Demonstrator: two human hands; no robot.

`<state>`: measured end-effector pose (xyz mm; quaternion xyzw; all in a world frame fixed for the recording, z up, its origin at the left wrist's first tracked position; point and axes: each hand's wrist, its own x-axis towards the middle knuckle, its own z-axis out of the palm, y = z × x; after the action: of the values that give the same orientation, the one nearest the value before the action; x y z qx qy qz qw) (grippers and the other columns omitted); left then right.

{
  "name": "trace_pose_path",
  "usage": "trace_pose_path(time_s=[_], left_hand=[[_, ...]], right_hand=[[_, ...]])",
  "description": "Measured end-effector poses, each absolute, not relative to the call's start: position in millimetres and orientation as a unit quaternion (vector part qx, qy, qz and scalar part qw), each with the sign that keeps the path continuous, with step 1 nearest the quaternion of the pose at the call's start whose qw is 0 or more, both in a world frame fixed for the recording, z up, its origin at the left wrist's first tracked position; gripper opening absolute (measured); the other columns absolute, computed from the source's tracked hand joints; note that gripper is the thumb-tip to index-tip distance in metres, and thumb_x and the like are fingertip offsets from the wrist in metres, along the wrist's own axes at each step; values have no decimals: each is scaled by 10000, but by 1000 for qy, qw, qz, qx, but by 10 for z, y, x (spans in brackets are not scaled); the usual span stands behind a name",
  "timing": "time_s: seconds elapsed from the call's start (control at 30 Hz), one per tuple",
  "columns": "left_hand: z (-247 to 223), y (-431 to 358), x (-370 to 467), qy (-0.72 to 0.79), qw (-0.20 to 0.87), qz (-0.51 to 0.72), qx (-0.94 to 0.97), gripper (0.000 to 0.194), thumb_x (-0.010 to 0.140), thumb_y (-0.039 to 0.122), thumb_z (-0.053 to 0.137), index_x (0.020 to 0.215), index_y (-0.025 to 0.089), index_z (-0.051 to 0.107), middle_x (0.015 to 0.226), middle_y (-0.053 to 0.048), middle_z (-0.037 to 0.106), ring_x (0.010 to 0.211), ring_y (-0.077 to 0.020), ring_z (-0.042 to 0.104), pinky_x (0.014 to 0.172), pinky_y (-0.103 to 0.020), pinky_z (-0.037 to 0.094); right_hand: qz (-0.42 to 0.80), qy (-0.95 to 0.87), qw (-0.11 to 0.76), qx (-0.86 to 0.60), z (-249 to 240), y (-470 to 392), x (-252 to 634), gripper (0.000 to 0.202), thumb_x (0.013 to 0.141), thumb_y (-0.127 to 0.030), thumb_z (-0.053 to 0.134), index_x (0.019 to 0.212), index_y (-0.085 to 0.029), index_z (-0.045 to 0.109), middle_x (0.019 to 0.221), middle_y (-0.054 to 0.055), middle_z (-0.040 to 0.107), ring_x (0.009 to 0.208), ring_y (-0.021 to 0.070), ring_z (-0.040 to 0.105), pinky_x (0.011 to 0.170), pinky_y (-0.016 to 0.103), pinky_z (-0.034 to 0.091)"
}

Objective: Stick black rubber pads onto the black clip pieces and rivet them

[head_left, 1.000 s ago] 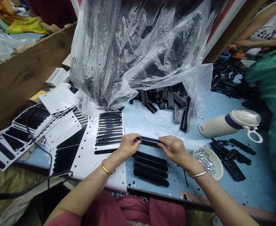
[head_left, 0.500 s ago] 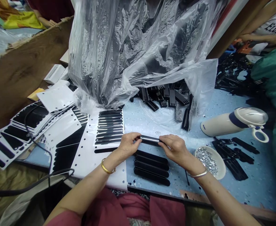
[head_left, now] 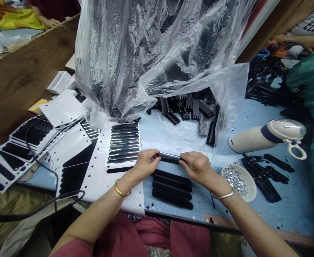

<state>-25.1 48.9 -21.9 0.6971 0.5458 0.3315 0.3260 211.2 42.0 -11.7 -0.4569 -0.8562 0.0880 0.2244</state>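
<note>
Between both hands is a glossy black strip-shaped part (head_left: 169,156) with rounded ends, held level above the blue table. My left hand (head_left: 146,163) pinches its left end between thumb and fingers. Its right end is pinched by my right hand (head_left: 198,166), whose fingertips partly cover it. Just below lie several similar black strips (head_left: 172,194) in a neat stack of rows. To the left, a white backing sheet (head_left: 98,182) carries a column of black adhesive strips (head_left: 124,144), close to my left wrist.
A bowl of small metal pieces (head_left: 235,181) sits right of my right wrist, near loose black parts (head_left: 269,178) and a cream bottle (head_left: 255,139). Plastic sheeting (head_left: 157,53) hangs behind, over more black parts (head_left: 195,107). Sticker sheets (head_left: 68,142) and a black cable (head_left: 39,216) lie left. Other people work beyond.
The view has shifted very slightly. Both hands keep the same pinch on the black strip, which has hardly moved.
</note>
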Motion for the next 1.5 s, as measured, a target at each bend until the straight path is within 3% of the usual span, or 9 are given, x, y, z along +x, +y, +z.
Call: trace_pose_path(time_s=[0.33, 0.6, 0.97, 1.33, 1.5], left_hand=[[-214, 474, -251, 549, 334, 353, 680, 235, 732, 139, 678, 958, 177, 730, 754, -15, 747, 636, -154, 684, 608, -247, 557], [-230, 478, -262, 532, 329, 364, 690, 197, 755, 148, 677, 926, 215, 748, 849, -15, 766, 691, -167, 706, 708, -290, 593], [-217, 490, -251, 571, 360, 347, 651, 203, 726, 151, 701, 919, 187, 753, 750, -20, 758, 638, -164, 697, 589, -246, 563], [-230, 500, -255, 570, 368, 347, 647, 166, 725, 145, 709, 881, 176, 758, 733, -19, 755, 616, -157, 693, 576, -234, 561], [-256, 491, -275, 520, 349, 375, 683, 253, 737, 150, 709, 981, 207, 744, 818, -17, 767, 705, -170, 721, 658, -260, 595]], right_hand=[[82, -860, 217, -454, -107, 435, 2106, 164, 888, -230, 557, 895, -182, 714, 889, 95, 741, 771, 222, 674, 700, 349, 502], [81, -859, 221, -455, -104, 430, 2113, 166, 888, -240, 559, 898, -193, 718, 902, 93, 743, 776, 219, 676, 714, 350, 509], [77, -857, 230, -454, -147, 429, 2117, 165, 885, -231, 561, 897, -188, 720, 895, 90, 748, 765, 222, 680, 700, 348, 517], [99, -856, 247, -443, -144, 432, 2117, 167, 888, -219, 562, 854, -191, 723, 857, 89, 744, 759, 218, 682, 716, 344, 538], [98, -856, 252, -441, -137, 435, 2112, 174, 889, -212, 559, 854, -171, 724, 857, 100, 744, 755, 215, 681, 715, 342, 544]])
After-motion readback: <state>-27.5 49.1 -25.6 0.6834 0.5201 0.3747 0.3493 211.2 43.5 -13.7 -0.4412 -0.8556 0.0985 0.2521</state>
